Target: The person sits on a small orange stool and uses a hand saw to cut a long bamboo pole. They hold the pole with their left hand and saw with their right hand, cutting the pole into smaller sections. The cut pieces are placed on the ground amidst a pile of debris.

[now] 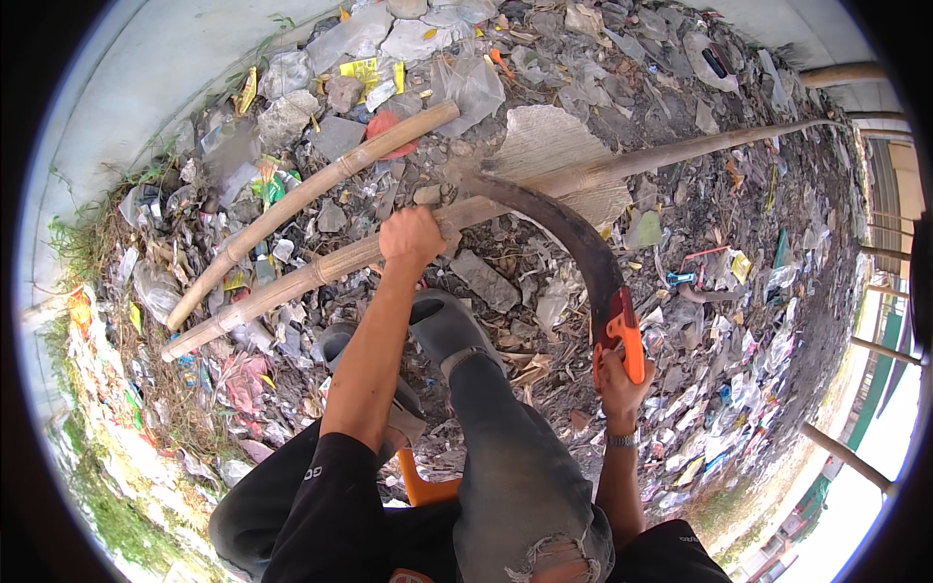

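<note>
Left grip (412, 235) clenched around long pole (335, 264); right grip (623, 389), lower right of it, grasping saw (595, 255) by orange handle (633, 352). Blade (559, 216) crosses long pole just right of left grip. Farther out: long pole passes over slab (530, 141), up-right of left grip; short pole (301, 200) up-left; litter (748, 389) around both grips

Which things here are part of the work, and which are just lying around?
In use:
long tan bamboo pole, gripped by the left hand
curved dark-bladed saw with orange handle, held in the right hand

Lying about:
shorter tan bamboo pole, untouched
oblong grey stone-like block
crumpled clear plastic bag
yellow wrapper
</note>
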### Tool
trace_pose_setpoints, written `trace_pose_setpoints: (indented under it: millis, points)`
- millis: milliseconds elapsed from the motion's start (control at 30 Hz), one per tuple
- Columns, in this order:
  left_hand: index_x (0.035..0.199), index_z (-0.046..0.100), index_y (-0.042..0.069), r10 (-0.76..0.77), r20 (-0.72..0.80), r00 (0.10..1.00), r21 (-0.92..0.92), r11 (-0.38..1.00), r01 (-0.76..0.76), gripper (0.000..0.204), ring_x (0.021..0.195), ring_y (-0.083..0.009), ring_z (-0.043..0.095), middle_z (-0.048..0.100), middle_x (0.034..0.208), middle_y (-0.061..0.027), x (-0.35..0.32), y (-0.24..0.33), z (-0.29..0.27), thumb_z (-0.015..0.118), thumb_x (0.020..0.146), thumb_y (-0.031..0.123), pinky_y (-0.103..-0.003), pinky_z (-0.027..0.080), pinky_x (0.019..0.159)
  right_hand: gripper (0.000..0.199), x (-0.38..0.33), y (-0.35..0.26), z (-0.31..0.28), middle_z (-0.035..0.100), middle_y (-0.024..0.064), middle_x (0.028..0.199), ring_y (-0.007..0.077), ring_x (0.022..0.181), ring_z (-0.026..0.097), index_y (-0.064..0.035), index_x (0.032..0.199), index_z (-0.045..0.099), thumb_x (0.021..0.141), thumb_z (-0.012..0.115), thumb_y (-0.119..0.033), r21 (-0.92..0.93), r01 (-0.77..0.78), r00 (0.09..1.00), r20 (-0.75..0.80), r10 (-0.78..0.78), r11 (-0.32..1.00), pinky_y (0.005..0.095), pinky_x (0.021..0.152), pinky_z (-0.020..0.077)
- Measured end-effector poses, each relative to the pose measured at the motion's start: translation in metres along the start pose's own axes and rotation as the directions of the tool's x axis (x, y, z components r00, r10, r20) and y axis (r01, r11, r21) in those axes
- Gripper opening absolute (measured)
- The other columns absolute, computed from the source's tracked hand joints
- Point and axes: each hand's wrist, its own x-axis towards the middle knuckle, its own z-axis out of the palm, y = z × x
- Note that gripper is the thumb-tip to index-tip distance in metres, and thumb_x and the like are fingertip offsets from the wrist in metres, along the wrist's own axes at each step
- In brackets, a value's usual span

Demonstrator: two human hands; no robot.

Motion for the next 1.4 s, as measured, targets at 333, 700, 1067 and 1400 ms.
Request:
trace_pose_setpoints:
  millis: [333, 700, 1067, 1400]
  points:
    - [0.099, 0.077, 0.002, 0.010, -0.029, 1.000, 0.009, 1.000, -0.010, 0.033, 0.094, -0.0408, 0.076, 0.077, 0.100, -0.0238, 0.016, -0.002, 0.005, 0.072, 0.074, 0.023, -0.049, 0.061, 0.086, 0.017, -0.028, -0.064, 0.079, 0.059, 0.0056, 0.057, 0.0153, 0.046, 0.056, -0.0028, 0.073, 0.068, 0.083, 0.079, -0.009, -0.036, 0.376, 0.813, 0.493, -0.311, 0.926, 0.0306, 0.049, 0.0446]
    - [0.096, 0.078, 0.001, -0.004, -0.035, 0.999, 0.012, 1.000, 0.004, 0.041, 0.094, -0.0415, 0.076, 0.076, 0.097, -0.0250, 0.012, -0.004, 0.010, 0.071, 0.084, 0.040, -0.048, 0.060, 0.086, 0.014, -0.020, -0.029, 0.048, 0.059, -0.0008, 0.061, 0.0042, 0.058, 0.053, 0.0041, 0.085, 0.070, 0.088, 0.075, -0.009, -0.112, 0.190, 0.914, 0.382, -0.134, 0.975, 0.0263, 0.053, 0.0443]
    - [0.090, 0.080, 0.002, 0.011, -0.038, 0.999, 0.000, 1.000, -0.011, 0.040, 0.090, -0.0413, 0.076, 0.076, 0.094, -0.0252, 0.011, -0.009, 0.008, 0.072, 0.083, 0.041, -0.048, 0.060, 0.082, 0.025, -0.055, 0.005, 0.002, 0.055, 0.0008, 0.056, 0.0076, 0.050, 0.049, -0.0003, 0.071, 0.060, 0.087, 0.077, -0.010, -0.207, 0.137, 0.895, 0.445, -0.032, 0.969, 0.0299, 0.049, 0.0406]
    - [0.095, 0.077, 0.002, 0.021, -0.097, 0.995, 0.010, 1.000, -0.020, 0.032, 0.093, -0.0405, 0.076, 0.077, 0.098, -0.0239, 0.024, -0.008, 0.013, 0.069, 0.084, 0.031, -0.049, 0.061, 0.085, 0.020, -0.058, 0.018, 0.016, 0.056, 0.0101, 0.056, 0.0161, 0.045, 0.054, -0.0006, 0.071, 0.064, 0.082, 0.078, -0.009, -0.123, 0.366, 0.788, 0.567, -0.237, 0.923, 0.0331, 0.047, 0.0425]
